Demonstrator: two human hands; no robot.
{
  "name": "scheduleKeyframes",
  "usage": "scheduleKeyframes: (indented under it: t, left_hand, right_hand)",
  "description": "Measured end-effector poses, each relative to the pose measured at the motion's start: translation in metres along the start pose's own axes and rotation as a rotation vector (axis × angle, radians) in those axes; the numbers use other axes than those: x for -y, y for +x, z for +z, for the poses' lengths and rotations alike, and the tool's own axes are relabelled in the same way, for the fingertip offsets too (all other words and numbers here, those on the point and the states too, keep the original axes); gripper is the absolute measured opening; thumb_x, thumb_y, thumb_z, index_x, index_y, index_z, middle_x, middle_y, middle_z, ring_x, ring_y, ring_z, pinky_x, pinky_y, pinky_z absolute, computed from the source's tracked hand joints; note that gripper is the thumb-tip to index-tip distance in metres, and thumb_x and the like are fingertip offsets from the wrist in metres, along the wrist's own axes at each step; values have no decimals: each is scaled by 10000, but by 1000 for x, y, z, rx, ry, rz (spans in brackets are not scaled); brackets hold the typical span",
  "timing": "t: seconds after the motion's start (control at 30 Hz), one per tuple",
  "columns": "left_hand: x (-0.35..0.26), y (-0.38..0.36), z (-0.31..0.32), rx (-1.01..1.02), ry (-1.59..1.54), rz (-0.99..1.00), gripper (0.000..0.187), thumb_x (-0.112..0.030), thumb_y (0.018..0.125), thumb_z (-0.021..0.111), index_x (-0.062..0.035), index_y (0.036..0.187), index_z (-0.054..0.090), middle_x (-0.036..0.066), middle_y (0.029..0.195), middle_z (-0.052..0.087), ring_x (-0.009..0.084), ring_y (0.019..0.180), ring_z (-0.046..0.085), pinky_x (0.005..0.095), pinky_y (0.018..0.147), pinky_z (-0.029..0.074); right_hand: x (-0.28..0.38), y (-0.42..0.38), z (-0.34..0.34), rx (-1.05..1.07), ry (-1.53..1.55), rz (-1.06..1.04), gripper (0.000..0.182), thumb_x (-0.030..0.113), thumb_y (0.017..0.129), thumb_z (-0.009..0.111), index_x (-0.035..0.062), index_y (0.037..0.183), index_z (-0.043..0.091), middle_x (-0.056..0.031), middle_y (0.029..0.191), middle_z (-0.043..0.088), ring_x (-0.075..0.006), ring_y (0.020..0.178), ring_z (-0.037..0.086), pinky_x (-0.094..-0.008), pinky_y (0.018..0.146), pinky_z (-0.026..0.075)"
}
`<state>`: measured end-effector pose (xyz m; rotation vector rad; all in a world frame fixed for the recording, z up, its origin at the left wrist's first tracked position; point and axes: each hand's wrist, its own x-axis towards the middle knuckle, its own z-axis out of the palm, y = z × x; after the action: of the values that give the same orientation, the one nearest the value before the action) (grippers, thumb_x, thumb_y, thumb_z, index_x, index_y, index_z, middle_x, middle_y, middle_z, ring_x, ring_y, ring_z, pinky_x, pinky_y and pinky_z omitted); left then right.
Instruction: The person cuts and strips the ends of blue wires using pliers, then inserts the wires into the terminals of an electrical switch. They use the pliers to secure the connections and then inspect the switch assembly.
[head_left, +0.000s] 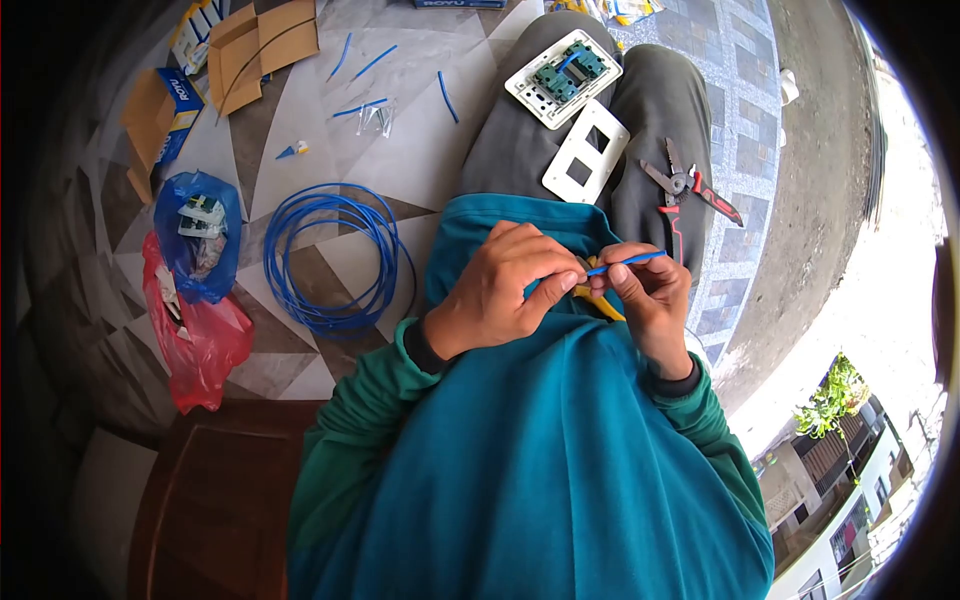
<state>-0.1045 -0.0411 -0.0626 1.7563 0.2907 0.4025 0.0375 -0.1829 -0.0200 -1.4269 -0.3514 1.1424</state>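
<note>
A short blue wire [645,258] is stretched between my two hands above my lap. My right hand [652,305] pinches it between thumb and fingers. At the wire's other end, the fingertips of my left hand [515,285] are closed together on it; the exact tip is hidden. Just beneath the hands, a yellow-handled tool [603,303] rests on the teal shirt, its head mostly covered. Farther out on my thighs lie a white outlet frame [530,93] with green-backed modules and a short blue wire, a white cover plate [587,152] with two square openings, and red-and-black wire strippers [680,185] with spread handles.
On the tiled floor to the left are a coil of blue wire [285,290], a blue plastic bag [185,270], a red plastic bag [215,345] and opened cardboard boxes [285,40]. Several cut wire pieces [447,97] lie ahead. A brown wooden piece [220,500] stands at lower left.
</note>
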Motion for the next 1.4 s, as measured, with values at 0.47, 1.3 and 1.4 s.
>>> scheduleKeyframes:
  t: [0.47, 1.3, 1.4]
  left_hand:
    - [2, -1, 12, -46, 35, 61, 200, -184, 938, 560, -58, 792, 615, 38, 765, 627, 217, 719, 571, 343, 757, 400]
    - [3, 0, 7, -149, -28, -15, 196, -225, 873, 681, -49, 790, 651, 47, 736, 664, 226, 674, 596, 337, 767, 420]
    - [10, -5, 9, -76, -99, -30, 213, -260, 830, 727, -58, 873, 675, 54, 850, 679, 232, 743, 604, 361, 796, 426]
  right_hand:
    - [3, 2, 7, 13, -15, -77, 86, 12, 931, 586, -64, 966, 604, -111, 895, 630, -141, 777, 622, -273, 729, 534]
    - [11, 1, 12, 16, -15, 58, 164, 83, 924, 625, -76, 937, 659, -134, 982, 635, -180, 839, 647, -292, 751, 545]
    - [3, 1, 12, 7, -87, -50, 109, 32, 896, 651, -71, 933, 650, -109, 947, 644, -156, 819, 635, -273, 736, 525]
